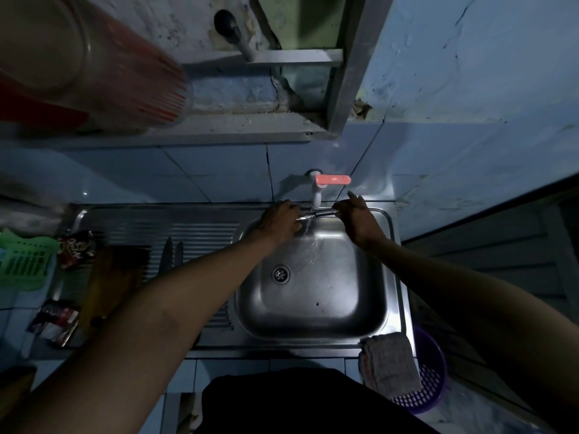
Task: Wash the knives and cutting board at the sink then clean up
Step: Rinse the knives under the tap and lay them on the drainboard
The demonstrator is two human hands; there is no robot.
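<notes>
Under the white tap [315, 195] with its red lever [332, 179], water runs into the steel sink [372, 296]. My right hand [360, 222] grips the dark handle of a knife [316, 213] held level across the stream. My left hand [280, 220] is curled over the blade end, fingers rubbing it. Two more knives [171, 254] lie on the ribbed drainboard [200, 233] to the left. A brown cutting board [109, 283] lies blurred on the drainboard's left part.
A grey cloth [388, 364] hangs over the sink's front right corner, above a purple basket [429, 380]. A green plastic basket [22, 264] and snack packets [75, 249] sit at the far left. A large jar [81, 57] stands on the shelf above.
</notes>
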